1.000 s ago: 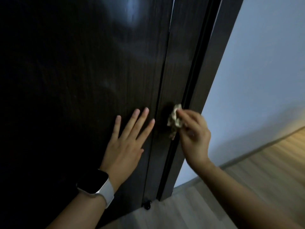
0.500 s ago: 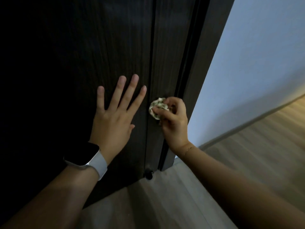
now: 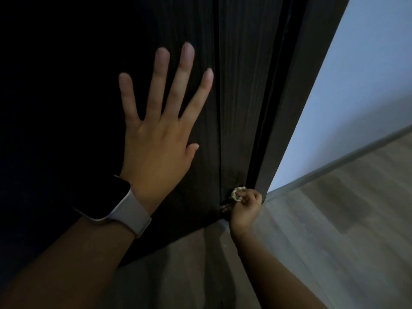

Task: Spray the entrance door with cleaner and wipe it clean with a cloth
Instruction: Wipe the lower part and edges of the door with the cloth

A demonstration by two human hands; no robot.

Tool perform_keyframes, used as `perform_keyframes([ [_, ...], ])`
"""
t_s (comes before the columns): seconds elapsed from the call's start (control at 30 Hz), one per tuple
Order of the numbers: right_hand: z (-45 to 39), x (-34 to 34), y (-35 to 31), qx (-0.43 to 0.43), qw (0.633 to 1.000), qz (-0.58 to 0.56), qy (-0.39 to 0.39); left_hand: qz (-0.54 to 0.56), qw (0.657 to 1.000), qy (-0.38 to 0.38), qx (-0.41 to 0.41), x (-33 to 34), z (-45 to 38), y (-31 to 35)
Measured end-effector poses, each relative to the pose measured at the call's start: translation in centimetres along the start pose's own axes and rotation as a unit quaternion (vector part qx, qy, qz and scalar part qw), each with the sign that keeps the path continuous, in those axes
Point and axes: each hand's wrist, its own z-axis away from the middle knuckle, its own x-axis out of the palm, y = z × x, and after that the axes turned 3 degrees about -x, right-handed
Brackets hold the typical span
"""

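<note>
1 door [image 3: 236, 90] | L hand [image 3: 156, 139] flat on it, fingers spread, holds nothing | R hand [image 3: 245, 208] pinching 1 scrunched cloth [image 3: 236, 194] at door's bottom edge

The left hand [image 3: 156, 139] lies flat on the door [image 3: 240, 85]. To its right, at the door's bottom edge near the floor [image 3: 334, 230], the right hand [image 3: 245, 208] presses a cloth [image 3: 236, 194] against it.

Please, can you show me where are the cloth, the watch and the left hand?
cloth [image 3: 236, 194], head view, crumpled top
watch [image 3: 116, 198], head view, dark screen
left hand [image 3: 156, 141], head view, back
</note>
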Motion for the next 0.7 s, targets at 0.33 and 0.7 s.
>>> perform_keyframes([
  [0.33, 0.3, 2.0, 0.3, 0.317, 0.892, -0.314, 0.077, -0.009, 1.0, 0.0, -0.008, -0.1, -0.1, 0.1],
  [0.7, 0.3, 2.1, -5.5, 0.261, 0.86, -0.424, 0.113, -0.009, 1.0, 0.002, 0.001, -0.3, 0.1, 0.1],
])
